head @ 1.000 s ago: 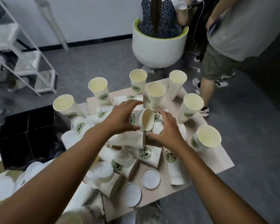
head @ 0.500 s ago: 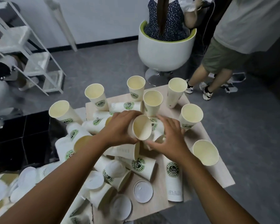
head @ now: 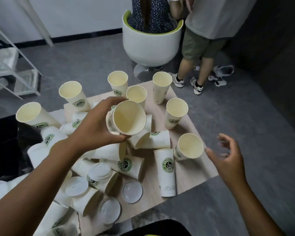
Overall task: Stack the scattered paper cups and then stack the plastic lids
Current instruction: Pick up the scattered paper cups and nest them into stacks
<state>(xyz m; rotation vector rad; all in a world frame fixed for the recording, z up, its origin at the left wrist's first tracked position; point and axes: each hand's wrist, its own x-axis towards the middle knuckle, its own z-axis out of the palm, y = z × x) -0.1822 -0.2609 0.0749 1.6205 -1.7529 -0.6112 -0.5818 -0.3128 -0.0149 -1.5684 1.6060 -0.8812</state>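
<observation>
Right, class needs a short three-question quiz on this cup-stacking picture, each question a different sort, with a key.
1. True or false: the left hand holds a tilted cup.
2. The right hand is: A) gripping a lid, B) open and empty, C) out of view.
3. Fill in: the clear lid lies flat on the ______.

Key: 1 true; 2 B; 3 table.

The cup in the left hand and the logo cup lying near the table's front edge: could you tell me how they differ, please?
The held cup is lifted above the pile in the left hand, its mouth tilted toward the camera; the lying cup rests flat on the table, untouched. The held cup shows its interior, the lying cup its green logo. Both are pale paper cups.
</observation>
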